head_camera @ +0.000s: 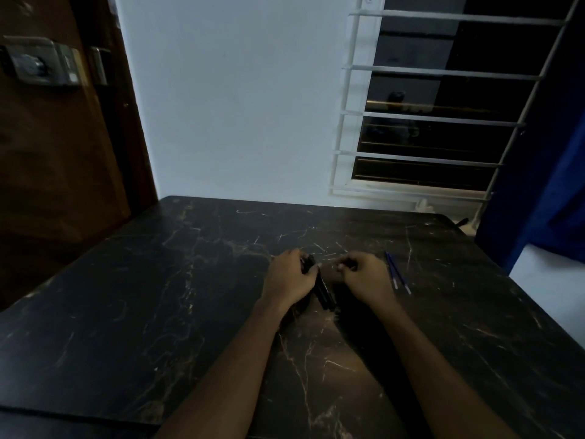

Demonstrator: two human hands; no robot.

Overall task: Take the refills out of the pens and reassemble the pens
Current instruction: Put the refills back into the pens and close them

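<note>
- Dark pens lie bunched on the table between the two wrists, running roughly toward the person; dim light, so I cannot count them.
- Left hand is curled over the far end of the bunch, fingers wrapped on a dark pen part at its tip; the exact piece is too dark to make out.
- Right hand is loosely fisted just right of the pens, fingertips pinched together; whether it holds something small I cannot tell.
- Two thin blue refills lie side by side on the table, just right of the right hand, not touching it.
- Table is black with pale marble-like veins and scratches.
- Beyond it: a white wall, a barred window at right, a blue curtain at far right, and a brown door at left.
</note>
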